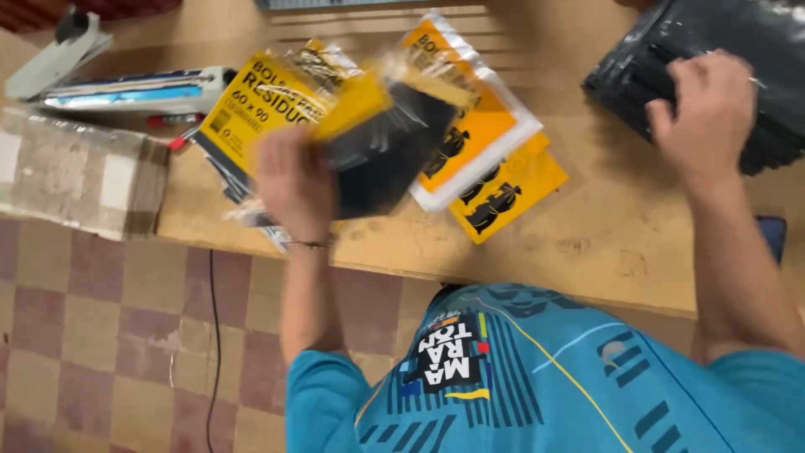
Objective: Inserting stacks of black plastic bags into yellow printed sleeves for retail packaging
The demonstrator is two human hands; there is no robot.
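Note:
My left hand [293, 183] grips a clear packet [381, 138] with a yellow label and folded black bags inside, held tilted just above the wooden table [587, 218]. The packet is blurred. My right hand [704, 117] rests on a stack of folded black plastic bags [729, 59] at the table's far right, fingers curled on its top sheets. Between the hands lie more yellow-and-orange labelled packets [495, 159], overlapping each other flat on the table.
A long white and blue heat sealer [134, 91] lies at the table's left end, with a bundle of wrapped cardboard [80, 172] at the left edge. A dark phone [773, 235] sits at the right edge. Checked floor tiles and a black cable [211, 335] show below.

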